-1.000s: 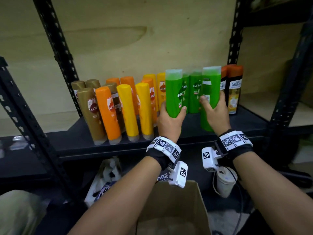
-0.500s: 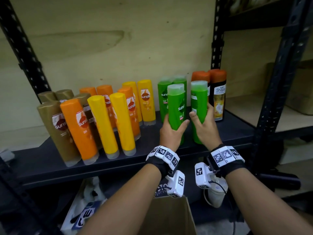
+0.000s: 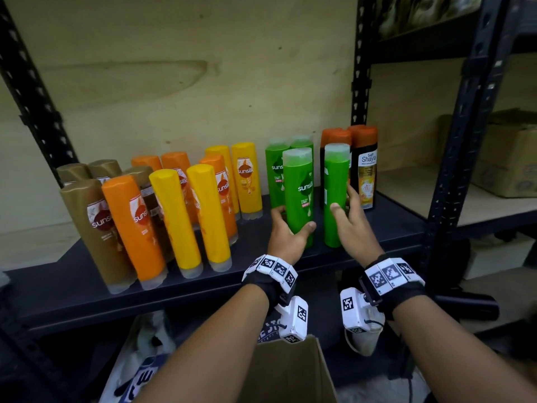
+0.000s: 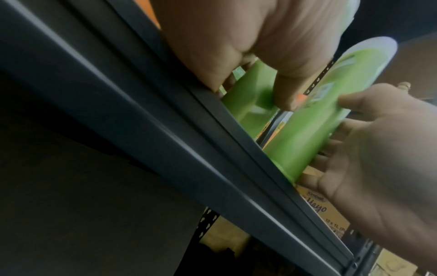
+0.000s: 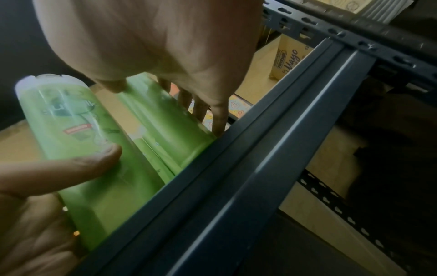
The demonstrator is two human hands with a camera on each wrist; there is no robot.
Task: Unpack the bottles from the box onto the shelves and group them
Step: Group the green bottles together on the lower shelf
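Observation:
Two green Sunsilk bottles stand upright on the black shelf (image 3: 377, 228), in front of two more green ones (image 3: 274, 175). My left hand (image 3: 295, 219) holds the left bottle (image 3: 299, 184) low down, thumb on its front and fingers round its left side. My right hand (image 3: 344, 200) holds the right bottle (image 3: 335, 175) between the thumb in front and fairly straight fingers on its right side. The wrist views show both bottles (image 4: 246, 100) (image 5: 165, 119) with their bases at the shelf's front lip. The open cardboard box (image 3: 290, 373) is below my forearms.
Left on the shelf stand grouped brown (image 3: 93, 222), orange (image 3: 133, 225) and yellow (image 3: 177, 216) bottles. Black orange-capped bottles (image 3: 366, 170) stand just right of my right hand. A rack post (image 3: 453, 170) and a carton (image 3: 511, 158) lie further right.
Both green bottles came down from a raised hold and now stand on the shelf in front of the other green ones. My hands slid lower on them and my fingers loosened.

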